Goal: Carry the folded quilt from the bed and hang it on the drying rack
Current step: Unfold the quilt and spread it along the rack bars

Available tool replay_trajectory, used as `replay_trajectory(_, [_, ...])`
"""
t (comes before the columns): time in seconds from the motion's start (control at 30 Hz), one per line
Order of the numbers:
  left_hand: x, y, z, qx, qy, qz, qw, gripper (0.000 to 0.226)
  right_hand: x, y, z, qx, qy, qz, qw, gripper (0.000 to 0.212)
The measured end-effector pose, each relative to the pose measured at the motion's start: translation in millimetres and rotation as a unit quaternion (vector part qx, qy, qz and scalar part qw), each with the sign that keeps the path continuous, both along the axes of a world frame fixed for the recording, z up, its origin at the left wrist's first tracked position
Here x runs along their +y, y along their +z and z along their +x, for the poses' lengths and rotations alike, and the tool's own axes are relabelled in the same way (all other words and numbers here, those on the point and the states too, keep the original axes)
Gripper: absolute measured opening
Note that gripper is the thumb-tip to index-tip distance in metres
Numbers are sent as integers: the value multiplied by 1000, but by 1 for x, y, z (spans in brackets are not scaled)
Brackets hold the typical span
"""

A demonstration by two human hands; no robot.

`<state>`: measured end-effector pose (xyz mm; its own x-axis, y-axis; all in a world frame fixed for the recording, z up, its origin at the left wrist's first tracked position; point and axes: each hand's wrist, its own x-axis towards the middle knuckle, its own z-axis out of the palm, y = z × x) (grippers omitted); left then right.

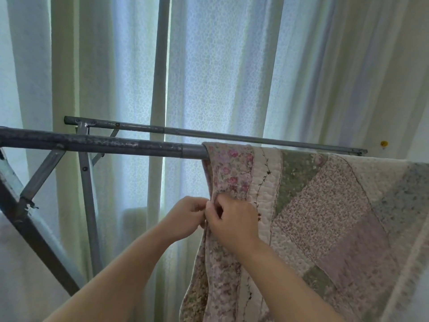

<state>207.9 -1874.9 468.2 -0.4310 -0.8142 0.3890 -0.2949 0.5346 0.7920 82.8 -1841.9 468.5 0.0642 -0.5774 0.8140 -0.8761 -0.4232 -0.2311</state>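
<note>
A floral patchwork quilt (pixel 320 205) in pink, green, lilac and cream hangs draped over the near bar of a grey metal drying rack (pixel 104 144), covering the bar's right half. Its left edge falls straight down in front of me. My left hand (pixel 185 217) pinches that left edge from the outer side, a little below the bar. My right hand (pixel 232 219) grips the same edge right beside it, fingers curled into the cloth. Both hands touch each other at the hem.
The rack's second bar (pixel 209 133) runs parallel behind the first, with slanted legs and braces (pixel 41 173) at the left. Pale curtains (pixel 220 66) hang close behind the rack. A vertical pole (pixel 161 61) rises behind it. A small yellow object (pixel 384 143) sits on the wall at right.
</note>
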Motion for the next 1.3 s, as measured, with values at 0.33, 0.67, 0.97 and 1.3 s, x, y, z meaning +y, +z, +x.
replay_trajectory(0.33, [0,19,-2,126,33,72,989,28,6,-32,-7,80,-80,34,993,39])
replay_trajectory(0.67, [3,20,-2,85,45,49,994,20,15,-29,4,15,14,4,1000,26])
replay_trajectory(0.97, [4,5,4,48,6,172,984,30,14,-41,-1,65,-44,25,997,36])
replay_trajectory(1.3, [-2,-45,11,-149,-14,264,953,22,7,-52,6,99,9,230,968,37])
